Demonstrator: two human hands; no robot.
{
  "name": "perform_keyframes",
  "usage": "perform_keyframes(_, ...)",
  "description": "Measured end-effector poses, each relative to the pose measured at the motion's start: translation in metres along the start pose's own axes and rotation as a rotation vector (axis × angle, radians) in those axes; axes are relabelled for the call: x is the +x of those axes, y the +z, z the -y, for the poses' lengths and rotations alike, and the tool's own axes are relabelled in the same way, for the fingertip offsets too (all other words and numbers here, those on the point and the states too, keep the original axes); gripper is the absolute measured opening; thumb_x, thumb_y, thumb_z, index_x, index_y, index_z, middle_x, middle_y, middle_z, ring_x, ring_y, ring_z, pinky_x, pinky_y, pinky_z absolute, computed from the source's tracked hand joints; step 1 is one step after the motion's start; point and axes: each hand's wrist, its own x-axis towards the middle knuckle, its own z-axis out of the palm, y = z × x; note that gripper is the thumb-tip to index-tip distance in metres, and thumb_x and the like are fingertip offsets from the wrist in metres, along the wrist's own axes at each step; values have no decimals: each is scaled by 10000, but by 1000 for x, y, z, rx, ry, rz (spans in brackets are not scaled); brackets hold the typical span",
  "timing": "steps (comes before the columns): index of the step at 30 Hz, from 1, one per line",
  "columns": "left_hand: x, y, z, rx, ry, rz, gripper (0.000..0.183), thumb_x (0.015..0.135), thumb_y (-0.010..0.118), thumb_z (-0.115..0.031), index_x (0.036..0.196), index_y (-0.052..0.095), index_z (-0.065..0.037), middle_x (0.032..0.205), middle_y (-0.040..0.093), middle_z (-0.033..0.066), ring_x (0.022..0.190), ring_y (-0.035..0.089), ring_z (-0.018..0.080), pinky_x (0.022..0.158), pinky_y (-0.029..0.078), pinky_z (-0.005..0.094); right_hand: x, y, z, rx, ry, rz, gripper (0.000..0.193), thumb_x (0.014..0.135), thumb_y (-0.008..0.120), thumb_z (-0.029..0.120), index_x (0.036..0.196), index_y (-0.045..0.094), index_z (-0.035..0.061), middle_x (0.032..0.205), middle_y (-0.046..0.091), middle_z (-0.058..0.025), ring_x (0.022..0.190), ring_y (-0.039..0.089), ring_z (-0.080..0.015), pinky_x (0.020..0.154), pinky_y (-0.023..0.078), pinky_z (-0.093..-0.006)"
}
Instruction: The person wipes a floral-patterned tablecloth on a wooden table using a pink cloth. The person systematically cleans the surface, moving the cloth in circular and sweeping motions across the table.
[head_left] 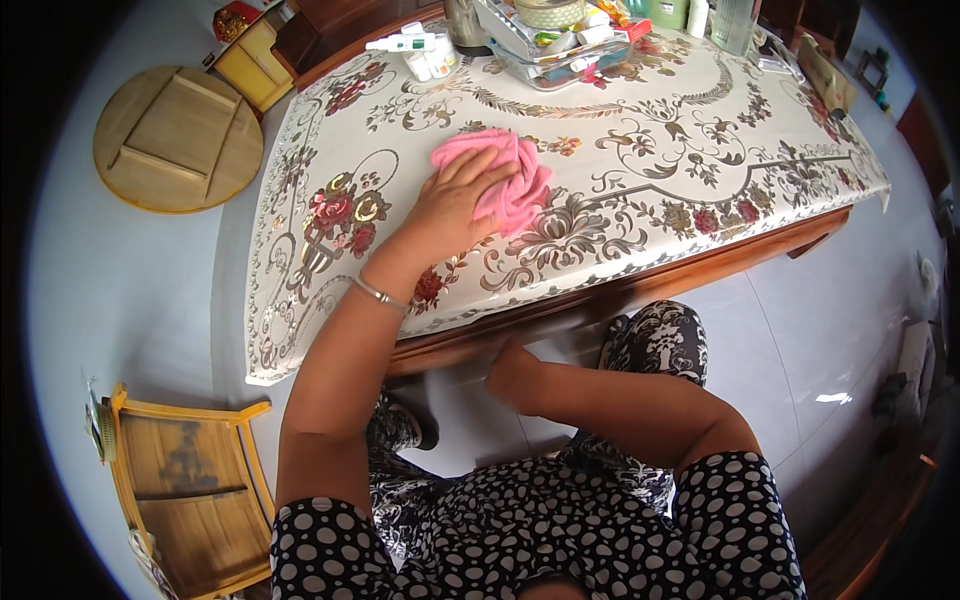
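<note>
The left hand [452, 205] reaches forward over the table [700, 170], the arm nearly straight from the shoulder, a thin bracelet [379, 293] round the wrist. Its palm lies flat and its fingers spread on a bunched pink cloth [510, 180], pressing it down onto the flowered tablecloth [330, 215]; the cloth sticks out beyond the fingertips and to their right. The hand covers the cloth rather than closing round it.

The right hand [512, 372] hangs lower, below the table's near edge, with the forearm bent across the body. Its fingers are curled into a loose fist and hold nothing that can be seen.

Well beyond the left hand, at the far edge of the table, stands a clear tray [560, 45] of small bottles and tubes. Far to the left of the left arm a round wooden board [178, 138] lies on the floor, and a small wooden stool [190, 490] stands beside the left elbow.
</note>
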Motion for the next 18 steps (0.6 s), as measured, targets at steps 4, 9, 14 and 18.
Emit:
perform_keyframes(4,35,20,37,50,-51,-41,551,788,549,-340,1310,409,-232,1401,324,35,1292,287,229,1034,267,420,-1,1,1,55,-37,-34,135,665,579,165,733,677,102,746,652,-83,703,596,-222,662,391,-381)
perform_keyframes(9,76,34,69,143,-223,-23,589,798,515,-478,1328,386,-256,1427,283,47,1311,250,246,1045,242,445,-7,4,14,26,29,-147,119,677,564,155,718,663,104,717,631,-60,698,579,-206,696,372,-369)
perform_keyframes(14,108,39,92,182,-416,27,617,808,488,-497,1361,329,-274,1449,243,12,1328,217,242,1048,222,477,-20,-19,10,137,-46,-151,112,698,564,157,725,657,103,729,619,-62,729,565,-208,737,366,-368)
perform_keyframes(18,132,42,114,209,-527,55,626,828,453,-502,1379,298,-247,1462,209,-14,1340,187,226,1052,209,483,-26,-27,5,170,-73,-159,104,694,578,162,725,652,97,754,619,-62,758,560,-206,751,360,-368)
